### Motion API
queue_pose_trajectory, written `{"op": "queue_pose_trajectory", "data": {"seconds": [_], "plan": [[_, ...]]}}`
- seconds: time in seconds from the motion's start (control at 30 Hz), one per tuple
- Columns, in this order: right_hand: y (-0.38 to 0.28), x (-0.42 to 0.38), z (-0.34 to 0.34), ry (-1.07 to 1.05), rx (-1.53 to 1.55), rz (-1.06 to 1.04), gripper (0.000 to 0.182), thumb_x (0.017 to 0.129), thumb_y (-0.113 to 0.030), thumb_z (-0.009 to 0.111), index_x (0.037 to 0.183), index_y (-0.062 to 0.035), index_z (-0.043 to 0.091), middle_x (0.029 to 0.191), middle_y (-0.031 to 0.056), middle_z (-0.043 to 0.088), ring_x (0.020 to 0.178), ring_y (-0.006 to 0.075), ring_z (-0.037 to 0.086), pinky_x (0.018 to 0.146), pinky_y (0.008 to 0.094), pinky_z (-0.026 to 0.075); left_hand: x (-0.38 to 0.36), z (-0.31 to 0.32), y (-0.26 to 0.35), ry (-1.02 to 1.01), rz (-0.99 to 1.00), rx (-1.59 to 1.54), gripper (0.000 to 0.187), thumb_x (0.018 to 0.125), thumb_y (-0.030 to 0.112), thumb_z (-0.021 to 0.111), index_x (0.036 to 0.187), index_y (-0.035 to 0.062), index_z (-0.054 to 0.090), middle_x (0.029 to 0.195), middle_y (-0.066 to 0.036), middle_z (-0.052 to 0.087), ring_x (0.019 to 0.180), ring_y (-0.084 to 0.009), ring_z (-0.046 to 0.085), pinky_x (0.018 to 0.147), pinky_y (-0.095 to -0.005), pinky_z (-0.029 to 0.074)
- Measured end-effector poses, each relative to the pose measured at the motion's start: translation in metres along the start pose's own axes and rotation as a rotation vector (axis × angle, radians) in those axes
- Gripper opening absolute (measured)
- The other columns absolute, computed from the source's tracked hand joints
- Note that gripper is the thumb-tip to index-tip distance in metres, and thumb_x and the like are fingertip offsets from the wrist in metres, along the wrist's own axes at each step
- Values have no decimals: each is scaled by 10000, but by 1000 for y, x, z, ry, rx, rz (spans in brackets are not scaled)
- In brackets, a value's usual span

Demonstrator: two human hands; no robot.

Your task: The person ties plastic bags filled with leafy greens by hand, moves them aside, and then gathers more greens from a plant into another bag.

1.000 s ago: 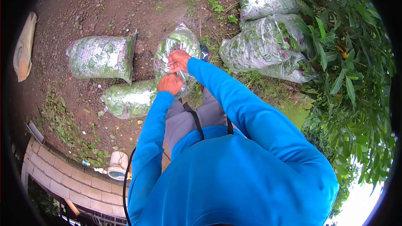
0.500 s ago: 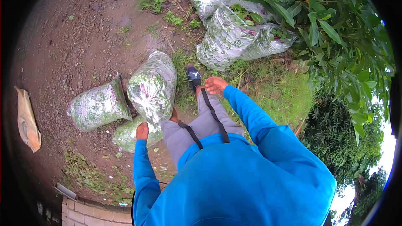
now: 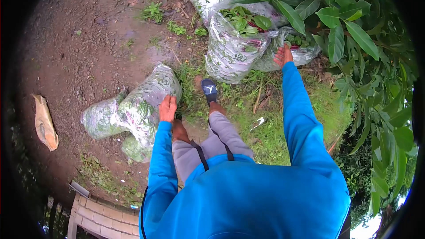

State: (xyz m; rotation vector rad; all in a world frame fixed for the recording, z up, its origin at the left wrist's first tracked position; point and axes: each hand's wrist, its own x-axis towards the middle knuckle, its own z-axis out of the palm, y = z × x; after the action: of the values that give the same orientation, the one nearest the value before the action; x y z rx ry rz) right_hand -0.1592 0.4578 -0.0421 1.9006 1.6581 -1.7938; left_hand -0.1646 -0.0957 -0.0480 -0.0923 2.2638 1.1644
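My left hand (image 3: 168, 108) is at the right side of a filled clear plastic bag (image 3: 152, 89) of green leaves, its fingers curled together with nothing visible in them. My right hand (image 3: 283, 56) is stretched out with its fingers apart, beside a bag of leaves (image 3: 271, 58) at the upper right. Next to that bag stands a larger open-topped bag (image 3: 228, 55) with green leaves and reddish stems showing. Whether my right hand touches the plastic is unclear.
Another filled bag (image 3: 102, 117) lies on the dirt at the left, and one more (image 3: 136, 149) below it. A brown sack piece (image 3: 45, 124) lies far left. Leafy branches (image 3: 336, 22) hang at the upper right. Brick paving (image 3: 104, 219) borders the lower left. My sandaled foot (image 3: 209, 87) is between the bag groups.
My right hand has moved up and right, from near my leg to the upper right bags. My left hand has moved up and right alongside the tall bag, which now leans left.
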Motion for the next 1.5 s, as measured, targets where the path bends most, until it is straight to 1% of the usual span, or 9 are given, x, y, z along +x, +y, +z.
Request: {"op": "queue_pose_trajectory", "data": {"seconds": [0.4, 0.6, 0.7, 0.87, 0.93, 0.97, 1.07, 1.23, 1.5], "plan": [[-70, 105, 48, -237, -502, -244, 556, 782, -523, 619, 1198, -166, 531, 1175, 9, 549, 1026, 177, 523, 733, 388, 473, 147, 164, 253, 33, -87, 85, 699, 770, 612, 505, 1072, -19, 515, 1110, -267, 556, 1010, -400, 557, 866, -461, 425], [-56, 491, 19, -1221, -405, 383, 551, 780, -498, 643, 1144, -97, 539, 1083, 51, 586, 979, 176, 561, 754, 399, 471, 167, 196, 238, -71, -124, 287, 640, 751, 550, 506, 1053, -12, 561, 1039, -262, 605, 993, -416, 576, 858, -482, 444], [-91, 220, 70, -333, -1012, -689, 489, 794, -420, 664, 1075, -33, 563, 1048, 78, 591, 943, 166, 572, 745, 336, 474, 159, 195, 215, -72, -64, 239, 462, 777, 439, 508, 851, -3, 619, 871, -265, 630, 896, -441, 592, 825, -490, 452], [-116, 179, 104, -882, -888, -398, 344, 820, -315, 659, 966, -7, 611, 872, 60, 631, 759, 140, 611, 688, 278, 486, 149, 191, 171, -36, 69, 40, 417, 822, 388, 465, 825, -11, 587, 830, -292, 598, 822, -470, 561, 763, -521, 428], [-103, 180, 110, -1079, -588, -1084, 284, 837, -282, 632, 925, -13, 628, 786, 48, 639, 680, 144, 616, 663, 285, 496, 143, 185, 163, -44, 164, -20, 427, 844, 383, 447, 845, -24, 577, 749, -241, 589, 743, -423, 562, 703, -474, 425], [-104, 182, 116, -960, -519, -279, 230, 860, -224, 574, 918, -11, 638, 811, 71, 646, 736, 154, 625, 682, 296, 499, 139, 182, 162, -32, 145, -25, 427, 844, 383, 447, 845, -24, 577, 749, -241, 589, 743, -423, 562, 703, -474, 425], [-97, 179, 128, -740, -530, -110, 220, 870, -178, 526, 944, -10, 645, 827, 69, 638, 768, 142, 614, 683, 298, 489, 122, 177, 158, -68, 142, -45, 404, 851, 355, 438, 791, -29, 547, 693, -218, 563, 705, -416, 538, 684, -471, 411], [-80, 132, 91, -554, -652, -753, 283, 882, -212, 516, 1029, -15, 655, 863, 40, 623, 821, 119, 564, 773, 244, 427, 65, 191, 128, 44, 230, -77, 307, 852, 277, 440, 810, -15, 523, 693, -254, 539, 680, -450, 516, 630, -491, 396], [1, 56, 68, -526, 6, -386, 359, 920, -250, 470, 1149, -2, 592, 1104, 73, 614, 977, 173, 584, 855, 285, 452, -30, 175, 122, -72, -8, -230, 214, 838, 216, 455, 856, 18, 532, 695, -231, 545, 697, -434, 526, 641, -512, 390]]}}
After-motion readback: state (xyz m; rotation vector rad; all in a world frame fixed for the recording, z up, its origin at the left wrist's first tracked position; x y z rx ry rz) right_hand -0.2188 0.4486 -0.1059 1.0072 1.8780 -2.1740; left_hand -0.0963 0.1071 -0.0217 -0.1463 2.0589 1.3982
